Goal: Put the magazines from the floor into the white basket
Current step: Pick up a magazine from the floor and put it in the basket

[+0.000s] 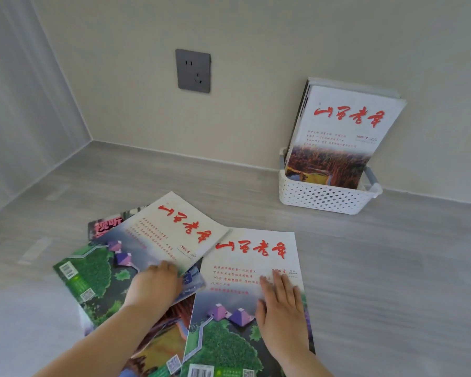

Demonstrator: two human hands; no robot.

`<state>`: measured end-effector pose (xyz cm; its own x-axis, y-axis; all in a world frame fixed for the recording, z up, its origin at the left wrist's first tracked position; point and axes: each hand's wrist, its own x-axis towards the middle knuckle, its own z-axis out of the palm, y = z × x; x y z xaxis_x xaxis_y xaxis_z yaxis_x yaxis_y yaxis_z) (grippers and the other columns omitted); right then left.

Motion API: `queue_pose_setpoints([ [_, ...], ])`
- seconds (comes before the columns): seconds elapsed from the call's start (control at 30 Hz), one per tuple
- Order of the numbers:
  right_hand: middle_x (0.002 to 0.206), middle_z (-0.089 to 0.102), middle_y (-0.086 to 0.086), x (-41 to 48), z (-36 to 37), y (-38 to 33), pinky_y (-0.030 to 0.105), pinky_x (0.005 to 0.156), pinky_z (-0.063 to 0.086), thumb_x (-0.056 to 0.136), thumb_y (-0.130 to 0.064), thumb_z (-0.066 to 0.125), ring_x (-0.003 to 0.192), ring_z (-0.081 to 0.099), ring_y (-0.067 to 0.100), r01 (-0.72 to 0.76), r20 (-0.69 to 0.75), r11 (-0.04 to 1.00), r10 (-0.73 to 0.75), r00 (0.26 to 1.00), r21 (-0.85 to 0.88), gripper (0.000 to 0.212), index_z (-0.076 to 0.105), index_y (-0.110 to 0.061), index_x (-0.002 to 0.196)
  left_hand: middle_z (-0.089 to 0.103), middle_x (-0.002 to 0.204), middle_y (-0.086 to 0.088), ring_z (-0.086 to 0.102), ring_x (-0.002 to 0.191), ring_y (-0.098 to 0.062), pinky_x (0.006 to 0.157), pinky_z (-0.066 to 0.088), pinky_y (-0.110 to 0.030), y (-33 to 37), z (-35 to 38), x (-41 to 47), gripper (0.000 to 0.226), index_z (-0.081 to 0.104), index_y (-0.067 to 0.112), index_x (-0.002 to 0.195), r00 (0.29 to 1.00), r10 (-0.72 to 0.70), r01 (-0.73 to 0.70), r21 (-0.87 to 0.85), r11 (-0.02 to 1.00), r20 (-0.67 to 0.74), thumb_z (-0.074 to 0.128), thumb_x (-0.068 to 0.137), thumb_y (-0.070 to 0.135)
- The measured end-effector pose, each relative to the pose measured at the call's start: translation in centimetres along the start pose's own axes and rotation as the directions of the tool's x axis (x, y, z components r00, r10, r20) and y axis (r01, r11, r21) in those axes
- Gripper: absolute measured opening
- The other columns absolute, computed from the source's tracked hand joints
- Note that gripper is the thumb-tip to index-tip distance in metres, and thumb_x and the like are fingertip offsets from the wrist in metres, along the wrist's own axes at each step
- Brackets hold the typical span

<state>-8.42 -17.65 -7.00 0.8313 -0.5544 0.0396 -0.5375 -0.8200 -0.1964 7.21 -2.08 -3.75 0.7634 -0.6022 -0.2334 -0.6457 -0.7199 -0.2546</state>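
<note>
Several magazines lie fanned out on the grey floor in front of me. My left hand (154, 285) curls its fingers over the lower edge of a white magazine with red title (172, 235), gripping it. My right hand (282, 308) lies flat, fingers spread, on a second magazine of the same look (245, 295). Under these lie a dark magazine (106, 225) and others, partly hidden. The white perforated basket (324, 198) stands against the wall at the right, apart from both hands, with several magazines (343, 134) standing upright in it.
A grey wall socket (193, 71) sits on the back wall left of the basket. The room corner (91, 140) is at the left. Bare grey floor (392, 268) stretches between the pile and the basket.
</note>
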Motion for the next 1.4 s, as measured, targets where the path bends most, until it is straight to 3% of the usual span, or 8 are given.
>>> queue_pose_setpoints([
  [0.13,0.155,-0.004,0.002,-0.1,0.6,0.5,0.033,0.109,-0.016,0.094,-0.035,0.018,0.142,-0.008,0.021,-0.026,0.135,0.999,0.021,0.991,0.033,0.049,0.01,-0.028,0.142,0.065,0.111,-0.01,0.063,0.1,-0.027,0.077,0.049,-0.032,-1.4,-1.8,0.2,0.023,0.054,0.01,0.1,0.998,-0.037,0.045,-0.167,0.985,0.049,0.033,0.091,0.012],
  [0.3,0.153,0.018,0.0,0.9,-1.1,-0.9,0.032,0.115,0.003,0.095,-0.036,0.029,0.141,0.011,0.017,-0.122,0.211,0.946,0.059,0.976,0.299,0.041,0.035,-0.025,0.134,0.064,0.08,-0.011,0.062,0.089,-0.032,0.066,0.044,-0.036,-0.1,-3.7,-1.8,0.034,0.03,0.016,0.06,0.999,0.032,-0.043,-0.488,0.871,-0.032,0.032,0.094,0.02],
  [0.4,0.122,0.058,0.003,1.8,-3.5,-3.3,0.023,0.088,0.042,0.094,-0.036,0.032,0.103,0.053,0.013,-0.306,0.305,0.609,0.11,0.946,0.732,0.032,0.056,-0.021,0.11,0.068,0.097,-0.012,0.062,0.091,-0.031,0.068,0.045,-0.033,2.6,-3.7,-2.9,0.026,0.039,0.016,0.072,0.993,0.093,-0.117,-0.537,0.835,-0.072,0.03,0.094,0.027],
  [0.53,0.087,0.064,0.0,2.5,-4.7,-4.4,0.019,0.047,0.051,0.09,-0.029,0.048,0.064,0.063,0.005,-0.458,0.443,0.298,0.12,0.888,0.837,0.013,0.052,-0.022,0.099,0.066,0.108,-0.005,0.061,0.096,-0.027,0.072,0.046,-0.031,4.8,-3.0,-3.4,0.032,0.055,0.016,0.097,0.982,0.157,-0.187,-0.425,0.886,-0.105,0.027,0.094,0.033],
  [0.77,0.109,0.063,0.01,3.1,-4.2,-4.4,0.025,0.044,0.054,0.087,-0.028,0.052,0.086,0.065,0.028,-0.53,0.496,0.28,0.186,0.848,0.8,0.015,0.05,-0.019,0.098,0.062,0.121,0.005,0.057,0.108,-0.016,0.081,0.046,-0.026,4.4,-2.1,-2.8,0.033,0.058,0.026,0.113,0.973,0.213,-0.22,-0.593,0.774,-0.083,0.037,0.091,0.04],
  [0.9,0.112,0.062,0.01,3.6,-3.7,-3.6,0.043,0.072,0.057,0.088,-0.006,0.046,0.098,0.061,0.031,-0.48,0.413,0.331,0.255,0.874,0.812,0.017,0.055,-0.018,0.097,0.057,0.128,0.007,0.056,0.112,-0.013,0.087,0.044,-0.023,3.3,-1.6,-1.7,0.031,0.053,0.028,0.12,0.989,0.126,-0.142,-0.735,0.664,-0.077,0.042,0.091,0.031],
  [1.13,0.074,0.063,0.001,4.9,-6.9,-0.5,0.02,0.035,0.048,0.086,0.0,0.048,0.048,0.063,0.011,-0.415,0.371,0.205,0.221,0.902,0.886,0.021,0.059,-0.018,0.085,0.037,0.141,-0.012,0.05,0.11,-0.028,0.095,0.042,-0.039,0.5,-2.7,0.8,0.061,0.028,0.013,0.137,0.979,-0.196,0.05,-0.884,0.466,-0.048,0.057,0.083,0.013],
  [1.4,0.065,0.059,0.005,7.3,-13.2,5.4,0.018,0.033,0.045,0.086,0.002,0.047,0.035,0.054,0.002,-0.281,0.241,0.255,0.178,0.954,0.925,0.017,0.058,-0.011,0.086,0.056,0.124,-0.026,0.055,0.107,-0.033,0.096,0.043,-0.043,2.3,-7.9,5.6,0.047,0.04,0.001,0.128,0.995,-0.102,0.038,-0.976,0.213,0.017,0.052,0.083,-0.005],
])
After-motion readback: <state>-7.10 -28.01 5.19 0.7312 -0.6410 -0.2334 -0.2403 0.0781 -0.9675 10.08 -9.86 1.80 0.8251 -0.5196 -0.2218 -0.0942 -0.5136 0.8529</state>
